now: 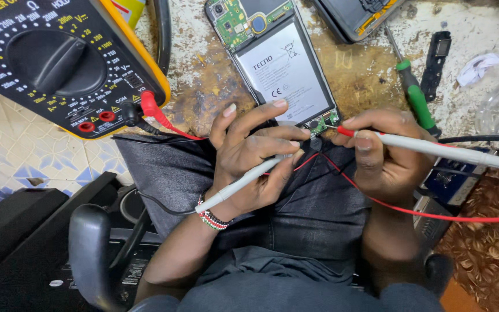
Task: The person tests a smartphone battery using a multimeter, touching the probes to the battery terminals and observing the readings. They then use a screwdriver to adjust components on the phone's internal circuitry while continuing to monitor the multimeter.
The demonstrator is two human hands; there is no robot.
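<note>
An opened smartphone (281, 69) lies on the worn bench with its back cover off, showing a white battery and green circuit boards. My left hand (255, 159) grips a white test probe (244, 182), its tip near the phone's bottom board (321, 123). A second white probe with a red tip (434, 149) is pinched in my right hand (385, 153), and that tip touches the same small bottom board. Both hands rest over my lap in dark jeans.
A yellow-cased black multimeter (67, 60) sits at the upper left with red and black leads plugged in. A green-handled screwdriver (414, 95) lies right of the phone. Another phone shell (356, 17), a crumpled paper (480, 66) and a chair armrest (90, 248) are around.
</note>
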